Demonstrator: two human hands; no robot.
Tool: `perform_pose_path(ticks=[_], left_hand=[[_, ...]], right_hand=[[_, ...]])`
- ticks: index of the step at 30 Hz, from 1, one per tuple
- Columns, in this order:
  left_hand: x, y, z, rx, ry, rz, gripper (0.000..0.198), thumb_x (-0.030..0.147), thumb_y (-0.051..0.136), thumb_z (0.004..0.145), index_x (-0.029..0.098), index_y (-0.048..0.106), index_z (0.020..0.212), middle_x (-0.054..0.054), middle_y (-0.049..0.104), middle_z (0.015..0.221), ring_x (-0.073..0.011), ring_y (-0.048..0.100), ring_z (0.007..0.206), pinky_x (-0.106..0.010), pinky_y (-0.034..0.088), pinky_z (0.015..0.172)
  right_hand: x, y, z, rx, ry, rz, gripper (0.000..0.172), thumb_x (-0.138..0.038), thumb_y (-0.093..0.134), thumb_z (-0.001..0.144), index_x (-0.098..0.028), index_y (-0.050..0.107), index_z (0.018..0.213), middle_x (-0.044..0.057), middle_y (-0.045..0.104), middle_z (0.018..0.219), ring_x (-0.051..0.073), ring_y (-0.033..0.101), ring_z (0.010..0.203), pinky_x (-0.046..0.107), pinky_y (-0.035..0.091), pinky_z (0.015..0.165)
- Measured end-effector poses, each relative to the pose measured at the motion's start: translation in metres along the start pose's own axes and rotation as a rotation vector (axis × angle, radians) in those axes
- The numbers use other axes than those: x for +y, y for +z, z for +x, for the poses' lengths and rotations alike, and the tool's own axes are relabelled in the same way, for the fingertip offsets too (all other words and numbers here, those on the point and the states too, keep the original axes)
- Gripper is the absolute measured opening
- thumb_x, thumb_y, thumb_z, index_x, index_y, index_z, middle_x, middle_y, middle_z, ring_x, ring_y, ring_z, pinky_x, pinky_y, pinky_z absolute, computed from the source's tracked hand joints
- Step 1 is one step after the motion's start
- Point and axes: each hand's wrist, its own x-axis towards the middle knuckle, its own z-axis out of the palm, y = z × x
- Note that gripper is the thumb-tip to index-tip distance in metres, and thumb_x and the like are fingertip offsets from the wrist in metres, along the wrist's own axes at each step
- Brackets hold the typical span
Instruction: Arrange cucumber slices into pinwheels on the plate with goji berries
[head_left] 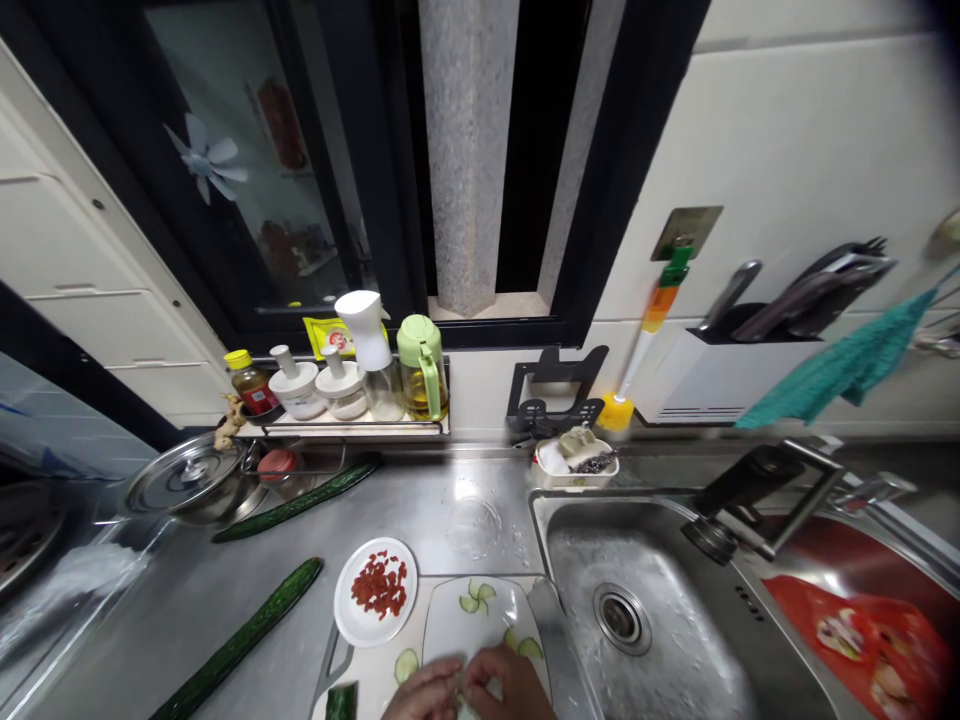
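Both of my hands meet at the bottom edge of the view, over the near end of a white rectangular plate (480,600). My left hand (421,692) and my right hand (512,684) pinch fingertips together on a small pale cucumber slice that is mostly hidden between them. Other cucumber slices (477,597) lie on the plate, arranged like petals, and one slice (406,664) lies beside it on the cutting board (358,672). A cut cucumber stub (342,701) sits on the board left of my left hand. A round white plate of red berries (375,590) stands just beyond.
Two whole cucumbers (240,640) (300,502) lie on the steel counter at left, near a pot lid (184,475). A cleaver blade (551,625) rests between plate and sink (645,560). A condiment rack (345,425), soap dish (574,457), faucet (757,500) and knife holder (750,375) line the back.
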Motion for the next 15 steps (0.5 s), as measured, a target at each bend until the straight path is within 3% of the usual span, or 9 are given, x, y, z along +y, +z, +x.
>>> perform_pose_path(ticks=[3, 7, 12, 15], left_hand=[[0.0, -0.007, 0.005, 0.079, 0.007, -0.013, 0.053, 0.037, 0.092, 0.041, 0.014, 0.074, 0.085, 0.004, 0.063, 0.054, -0.0001, 0.043, 0.041, -0.017, 0.026, 0.047], [0.0, -0.012, 0.011, 0.143, 0.128, 0.19, 0.039, 0.037, 0.083, 0.047, 0.016, 0.069, 0.077, 0.007, 0.058, 0.049, -0.0033, 0.043, 0.043, -0.018, 0.022, 0.047], [-0.001, -0.016, 0.014, 0.381, 0.368, 0.661, 0.018, 0.035, 0.062, 0.06, 0.019, 0.065, 0.067, 0.008, 0.049, 0.051, -0.0072, 0.04, 0.051, -0.022, 0.032, 0.055], [-0.001, -0.018, 0.014, 0.482, 0.437, 0.901, 0.019, 0.033, 0.051, 0.067, 0.021, 0.065, 0.066, 0.005, 0.052, 0.055, -0.0104, 0.046, 0.056, -0.022, 0.038, 0.06]], right_hand=[[-0.004, -0.001, 0.006, -0.011, 0.069, -0.035, 0.013, -0.009, 0.059, 0.069, -0.018, 0.068, 0.066, 0.0, 0.068, 0.068, 0.016, 0.062, 0.072, 0.027, 0.042, 0.072], [-0.008, -0.001, 0.016, 0.018, 0.107, -0.164, 0.015, -0.009, 0.059, 0.073, -0.018, 0.069, 0.067, 0.001, 0.07, 0.072, 0.016, 0.061, 0.076, 0.028, 0.04, 0.074], [-0.015, -0.002, 0.029, 0.016, 0.044, -0.319, 0.017, -0.01, 0.056, 0.076, -0.021, 0.068, 0.072, 0.002, 0.07, 0.072, 0.019, 0.061, 0.084, 0.031, 0.039, 0.076], [-0.025, -0.001, 0.035, 0.007, 0.014, -0.398, 0.019, -0.009, 0.054, 0.076, -0.022, 0.067, 0.075, 0.002, 0.072, 0.078, 0.021, 0.061, 0.09, 0.034, 0.038, 0.076]])
